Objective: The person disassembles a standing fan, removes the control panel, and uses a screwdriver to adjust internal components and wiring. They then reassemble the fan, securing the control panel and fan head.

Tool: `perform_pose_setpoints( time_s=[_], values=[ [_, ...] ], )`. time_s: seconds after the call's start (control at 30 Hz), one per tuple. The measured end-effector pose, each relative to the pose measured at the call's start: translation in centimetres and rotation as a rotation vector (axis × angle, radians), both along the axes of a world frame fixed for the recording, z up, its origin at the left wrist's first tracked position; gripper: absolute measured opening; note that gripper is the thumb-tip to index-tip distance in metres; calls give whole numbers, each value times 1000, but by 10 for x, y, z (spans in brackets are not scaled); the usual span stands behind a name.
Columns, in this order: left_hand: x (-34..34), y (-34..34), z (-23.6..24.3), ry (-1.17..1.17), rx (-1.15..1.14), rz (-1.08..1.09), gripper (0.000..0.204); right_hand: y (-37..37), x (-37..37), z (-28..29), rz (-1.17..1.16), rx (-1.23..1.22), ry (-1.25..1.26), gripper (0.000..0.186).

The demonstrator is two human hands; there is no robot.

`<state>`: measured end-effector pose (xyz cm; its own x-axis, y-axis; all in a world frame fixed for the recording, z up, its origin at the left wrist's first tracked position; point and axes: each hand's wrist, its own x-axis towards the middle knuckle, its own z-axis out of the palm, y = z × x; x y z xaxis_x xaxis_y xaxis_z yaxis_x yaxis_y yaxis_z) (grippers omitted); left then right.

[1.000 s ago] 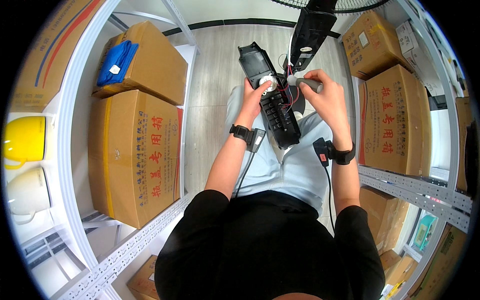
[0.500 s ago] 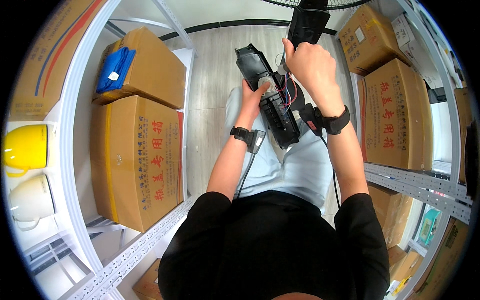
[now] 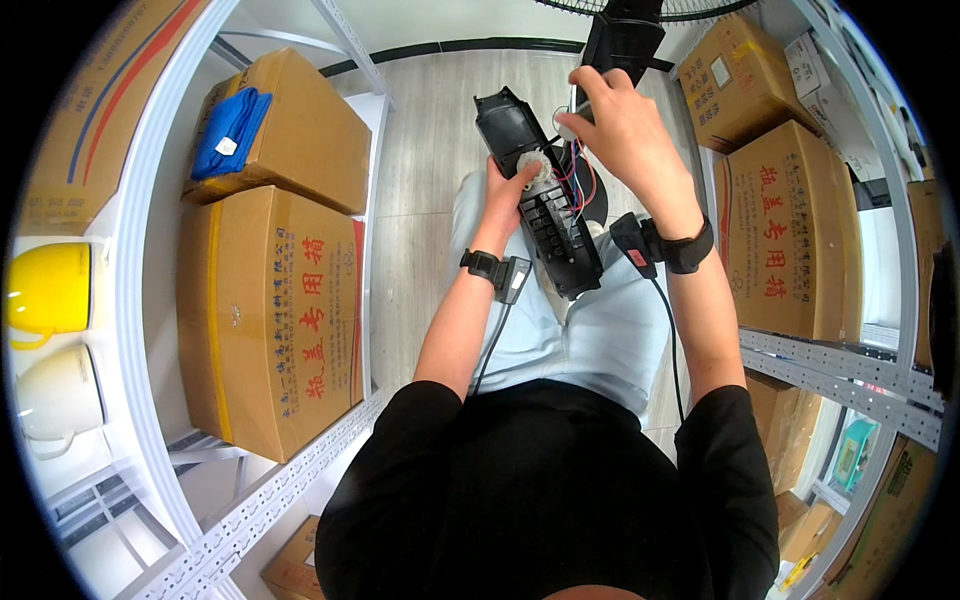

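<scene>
My left hand (image 3: 505,196) grips the left side of a long black plastic fan control housing (image 3: 553,222), its thumb by a round whitish part (image 3: 535,167). The housing lies slanted above my lap with its inner side showing. Red, blue and white wires (image 3: 578,185) run from its right side. My right hand (image 3: 628,128) is bent over the upper ends of the wires, fingers closed on a small grey rounded part (image 3: 567,124) I cannot identify. Beyond it stands the black fan body (image 3: 622,48), below the edge of a wire fan guard (image 3: 690,10).
Cardboard boxes (image 3: 270,320) fill the metal shelf on the left, with a folded blue cloth (image 3: 232,132) on one. More boxes (image 3: 785,230) stand on the right shelf. Yellow and white mugs (image 3: 52,290) are at the far left. Cables (image 3: 672,350) hang from bands on both wrists.
My right hand has turned, its thumb and index finger coming down from the raised pose toward the grey part. My left hand and the housing have barely moved.
</scene>
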<state>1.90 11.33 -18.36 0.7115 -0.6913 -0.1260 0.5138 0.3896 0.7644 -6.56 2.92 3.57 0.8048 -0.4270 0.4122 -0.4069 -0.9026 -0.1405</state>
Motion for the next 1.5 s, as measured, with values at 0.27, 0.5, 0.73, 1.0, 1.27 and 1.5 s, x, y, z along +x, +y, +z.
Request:
perform_pose_setpoints(
  time_s=[0.27,0.5,0.73,1.0,1.27,1.5],
  values=[
    [0,-1,2,0,7,-6,53,-2,-1,-7,331,124,-270,30],
    [0,-2,-5,-24,15,2,50,4,3,3,-91,-22,145,30],
    [0,-3,-3,-7,-8,-21,52,-12,-12,5,333,107,-71,26],
    [0,-4,-3,-13,28,-11,49,-15,-8,0,251,79,-48,26],
    [0,-3,-3,-21,9,-13,50,-10,-7,7,124,111,127,38],
    [0,-3,-5,-17,7,-8,50,-2,1,11,-123,80,259,38]
  ],
)
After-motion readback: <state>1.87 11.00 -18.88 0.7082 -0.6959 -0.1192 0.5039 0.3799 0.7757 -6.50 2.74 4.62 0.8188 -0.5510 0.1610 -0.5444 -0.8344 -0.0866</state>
